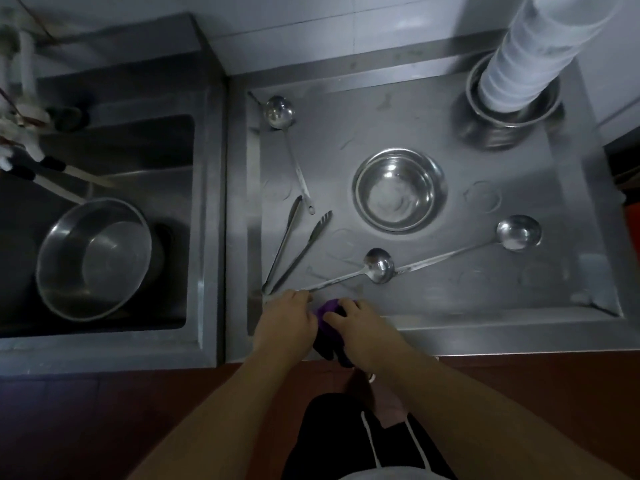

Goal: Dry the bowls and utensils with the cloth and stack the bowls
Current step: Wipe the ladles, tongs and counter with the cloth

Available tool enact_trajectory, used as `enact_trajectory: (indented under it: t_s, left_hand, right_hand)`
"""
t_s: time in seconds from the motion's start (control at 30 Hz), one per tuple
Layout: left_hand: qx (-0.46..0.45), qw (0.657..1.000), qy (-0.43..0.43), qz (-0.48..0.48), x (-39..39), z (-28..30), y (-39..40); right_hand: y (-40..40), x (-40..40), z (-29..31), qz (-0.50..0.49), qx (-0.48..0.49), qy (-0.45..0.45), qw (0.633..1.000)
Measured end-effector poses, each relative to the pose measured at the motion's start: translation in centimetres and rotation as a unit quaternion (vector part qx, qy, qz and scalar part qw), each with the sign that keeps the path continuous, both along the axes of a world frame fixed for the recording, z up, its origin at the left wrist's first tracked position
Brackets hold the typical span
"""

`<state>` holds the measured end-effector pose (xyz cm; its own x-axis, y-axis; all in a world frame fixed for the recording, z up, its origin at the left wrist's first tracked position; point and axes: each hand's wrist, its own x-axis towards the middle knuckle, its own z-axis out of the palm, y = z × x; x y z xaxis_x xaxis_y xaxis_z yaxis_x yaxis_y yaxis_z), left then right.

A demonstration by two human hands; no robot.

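Both my hands meet at the lower middle of the frame, on the near rim of the steel desk [450,336]. My left hand [285,322] and my right hand [356,327] are each closed on the purple cloth [329,308], which is bunched between them and hangs down over the desk's front edge.

I count three ladles on the drain surface: one at the upper left [278,112] with its handle running down toward the centre, a small one [379,265] just above my hands with its handle tip reaching my left hand — touching or not, I cannot tell — and a long one [517,233] at the right, its handle slanting down toward the small ladle's bowl. One pair of tongs [294,244] lies open in a V left of centre.

One steel bowl [400,190] sits alone in the middle. At the upper right a stack of steel bowls [512,114] carries a tall column of white containers [540,53] — too blurred to count. In the sink [194,237] at the left lies one large steel basin [93,259], tilted, with chopsticks [62,178] above it.
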<state>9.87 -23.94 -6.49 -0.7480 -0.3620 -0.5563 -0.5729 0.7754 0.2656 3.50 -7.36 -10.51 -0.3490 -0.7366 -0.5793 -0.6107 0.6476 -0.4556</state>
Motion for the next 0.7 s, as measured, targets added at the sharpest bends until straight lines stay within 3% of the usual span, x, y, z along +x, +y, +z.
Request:
enact_trajectory:
  t_s: [0.13,0.43,0.7]
  left_hand:
    - [-0.007,0.999,0.035,-0.032,-3.0,0.0,2.2]
    - [0.041,0.987,0.085,-0.129,-11.7,-1.2,11.2]
    - [0.008,0.982,0.018,-0.19,-18.2,-4.2,18.2]
  right_hand:
    - [3.6,-1.4,0.1,-0.014,0.006,0.017,1.0]
    - [16.2,-6.4,0.8,-0.2,0.051,0.058,0.977]
    - [23.6,-10.3,0.7,-0.274,0.049,0.069,0.958]
